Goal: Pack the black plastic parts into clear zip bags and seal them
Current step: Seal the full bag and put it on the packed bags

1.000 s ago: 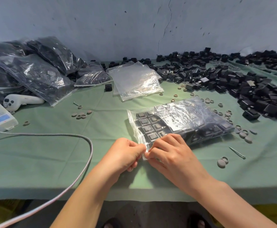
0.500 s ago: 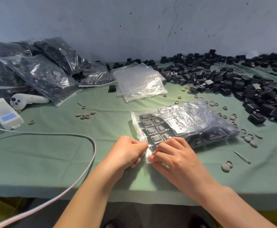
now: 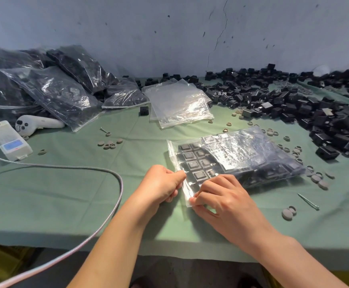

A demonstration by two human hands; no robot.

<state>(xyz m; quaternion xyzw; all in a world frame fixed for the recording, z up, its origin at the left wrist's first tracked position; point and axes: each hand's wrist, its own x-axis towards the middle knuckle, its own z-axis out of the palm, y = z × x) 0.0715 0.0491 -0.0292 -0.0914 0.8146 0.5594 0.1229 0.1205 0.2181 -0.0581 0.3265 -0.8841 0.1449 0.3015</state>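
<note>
Hands meet at the near end of a filled zip bag (image 3: 242, 154) lying on the green table cloth (image 3: 65, 194): our left hand (image 3: 161, 183) pinches the bag's edge between curled fingers, and our right hand (image 3: 223, 198) pinches its near corner. Loose black parts (image 3: 294, 104) heap along the far right, empty clear bags (image 3: 179, 102) lie behind, and packed bags (image 3: 55, 90) pile at far left.

The zip bag (image 3: 242, 150) is clear, glossy plastic film, crinkled. The black parts (image 3: 283, 100) look like matt hard plastic. A matt green cloth (image 3: 65, 194), creased, covers the surface. The cable (image 3: 121, 183) has a braided sheath; the wall (image 3: 128, 38) is rough, cracked paint.
</note>
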